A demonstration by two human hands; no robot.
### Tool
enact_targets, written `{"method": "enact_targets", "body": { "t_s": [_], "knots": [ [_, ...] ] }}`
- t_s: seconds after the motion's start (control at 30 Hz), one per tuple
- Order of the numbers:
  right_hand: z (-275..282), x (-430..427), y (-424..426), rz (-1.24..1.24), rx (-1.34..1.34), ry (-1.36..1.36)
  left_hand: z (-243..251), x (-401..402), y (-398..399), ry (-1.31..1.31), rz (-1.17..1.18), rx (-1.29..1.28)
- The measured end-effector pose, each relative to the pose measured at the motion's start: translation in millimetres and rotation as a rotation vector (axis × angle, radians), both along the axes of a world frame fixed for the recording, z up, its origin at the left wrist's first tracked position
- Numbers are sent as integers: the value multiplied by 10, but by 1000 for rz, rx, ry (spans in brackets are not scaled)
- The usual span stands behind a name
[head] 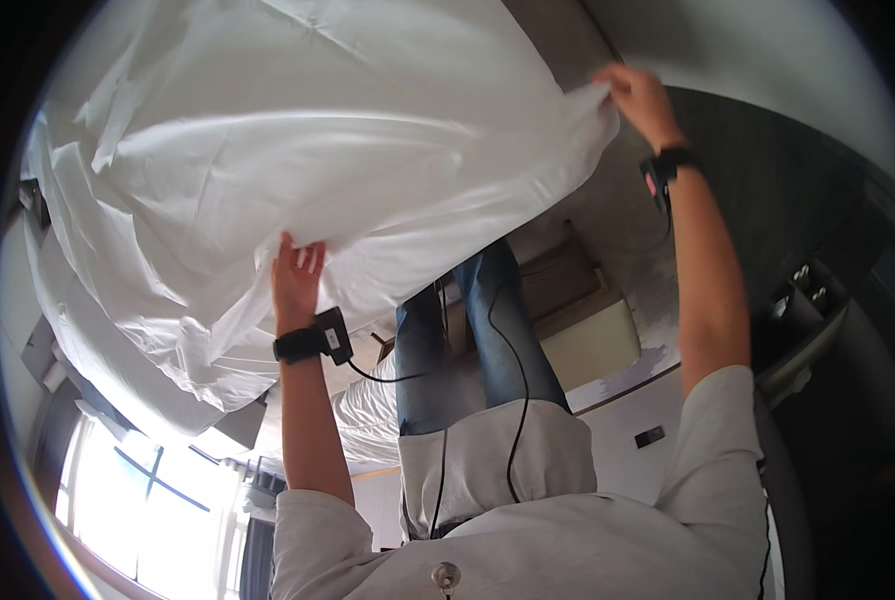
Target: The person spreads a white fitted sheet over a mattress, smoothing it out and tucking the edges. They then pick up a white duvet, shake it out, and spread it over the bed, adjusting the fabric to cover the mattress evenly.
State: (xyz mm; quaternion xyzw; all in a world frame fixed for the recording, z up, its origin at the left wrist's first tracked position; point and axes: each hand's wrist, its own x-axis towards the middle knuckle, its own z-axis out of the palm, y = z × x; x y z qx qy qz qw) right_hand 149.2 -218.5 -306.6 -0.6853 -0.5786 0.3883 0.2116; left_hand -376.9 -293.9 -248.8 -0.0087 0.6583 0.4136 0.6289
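A large white sheet (327, 172) spreads in front of me, wrinkled and bunched on the left. Between its fingers and thumb, my right hand (635, 97) pinches a corner of the cloth, pulled out to the upper right. My left hand (296, 274) grips a gathered fold at the sheet's near side, with some fingertips hidden in the cloth. The near edge hangs in front of my legs and hides what lies beneath. Each wrist wears a black strap with a small device and a cable.
A low wooden bench or chair with a pale cushion (594, 345) stands near my legs. Bright windows (147, 502) with a dark curtain (256, 555) are at lower left. Dark shelving (807, 322) holds small items on the right. Black cables (522, 375) hang down my front.
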Motion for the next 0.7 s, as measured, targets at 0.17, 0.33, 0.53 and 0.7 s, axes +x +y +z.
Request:
{"method": "enact_targets", "body": {
  "t_s": [0.17, 0.33, 0.53, 0.7],
  "knots": [
    [523, -483, 909, -354, 467, -38, 103, -214, 648, 214, 69, 527],
    [217, -584, 1028, -247, 212, 248, 637, 39, 1401, 180, -258, 584],
    [-381, -460, -15, -204, -294, 398, 370, 165, 604, -51, -185, 380],
    [-632, -465, -1441, -517, -159, 362, 67, -358, -719, 113, 196, 22]
  ]
}}
